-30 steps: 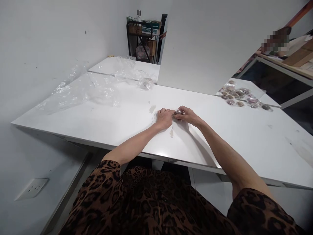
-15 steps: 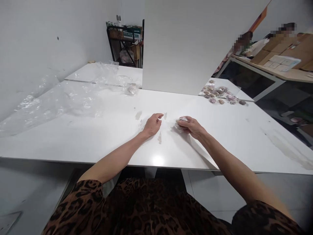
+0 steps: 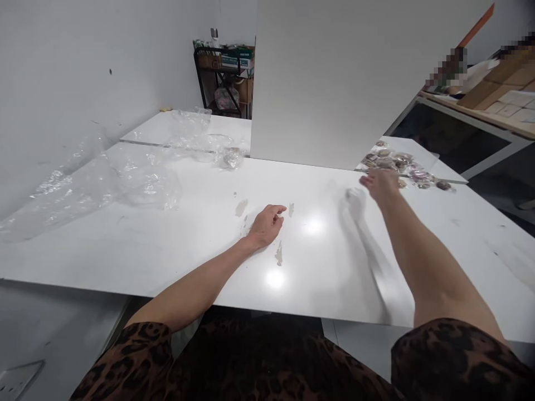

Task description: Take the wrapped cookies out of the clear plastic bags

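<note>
the wrapped pieces [image 3: 403, 161] spread longest sideways, near the right hand [image 3: 382, 184].

Two hands showed: one left hand [image 3: 267, 224] and one right hand [image 3: 382, 186]. About a dozen wrapped pieces [image 3: 420, 175], overlapping beyond exact count, lay at two o'clock; one plastic bundle [image 3: 229, 159] and one black rack [image 3: 201, 83], at eleven.

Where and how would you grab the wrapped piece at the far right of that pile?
Probably pinched at its rounded middle, from the near side with the right hand: the wrapped piece looks roundish and lies outermost, other wrapped pieces to its left.
</note>
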A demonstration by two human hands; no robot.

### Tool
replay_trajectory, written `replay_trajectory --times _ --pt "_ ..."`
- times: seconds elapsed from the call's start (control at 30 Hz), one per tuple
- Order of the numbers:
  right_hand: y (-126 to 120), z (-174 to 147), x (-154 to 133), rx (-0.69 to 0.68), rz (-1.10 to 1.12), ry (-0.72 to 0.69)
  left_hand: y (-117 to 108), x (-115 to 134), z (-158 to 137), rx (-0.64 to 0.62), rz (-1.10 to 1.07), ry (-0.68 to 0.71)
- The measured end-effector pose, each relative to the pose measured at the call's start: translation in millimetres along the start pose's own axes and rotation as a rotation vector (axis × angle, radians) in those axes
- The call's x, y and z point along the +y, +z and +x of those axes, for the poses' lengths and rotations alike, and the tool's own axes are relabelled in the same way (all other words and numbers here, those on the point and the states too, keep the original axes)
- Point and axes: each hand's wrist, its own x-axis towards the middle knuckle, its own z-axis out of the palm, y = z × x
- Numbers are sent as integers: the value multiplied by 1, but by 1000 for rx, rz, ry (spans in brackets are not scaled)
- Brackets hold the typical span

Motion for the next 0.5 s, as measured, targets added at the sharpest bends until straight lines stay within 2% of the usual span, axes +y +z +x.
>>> replay_trajectory --times 0.07,0.17,0.33,0.43,0.5 --pt "9 -40 25 3 12 101 1 -1 1 1 4 17" --pt "25 -112 45 -124 37 163 3 -2 1 31 4 38" --pt "59 -216 38 -413 163 175 0 0 1 130 -28 46" --pt "80 -258 35 -521 222 217 -16 -2 9 195 -6 20" --pt "90 -274 39 -558 249 240 -34 -6 21 234 58 -4"
